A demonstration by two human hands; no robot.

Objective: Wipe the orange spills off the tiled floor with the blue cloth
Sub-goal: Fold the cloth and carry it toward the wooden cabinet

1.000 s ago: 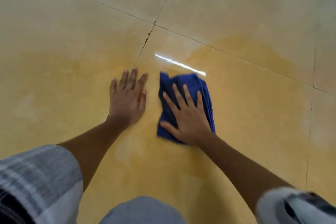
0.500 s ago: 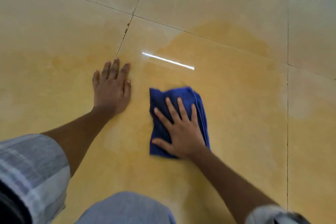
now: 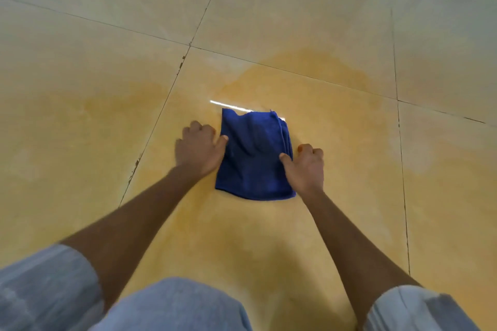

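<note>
Blue cloth (image 3: 254,158) lay folded on the tiled floor (image 3: 107,35), amid the orange spills (image 3: 309,80). Your left hand (image 3: 197,149) and right hand (image 3: 306,166), fingers curled, pinched its opposite side edges.

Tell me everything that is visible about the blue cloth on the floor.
The dark blue cloth looks like soft towelling, folded into a rough rectangle, with layered edges and a stitched hem showing along its right side. It lies on the glossy beige tiled floor, on the orange spill, its far part slightly humped and wrinkled. The left hand touches its left edge with the thumb; the right hand touches its right edge, fingers curled. Whether either hand grips it, I cannot tell.
</note>
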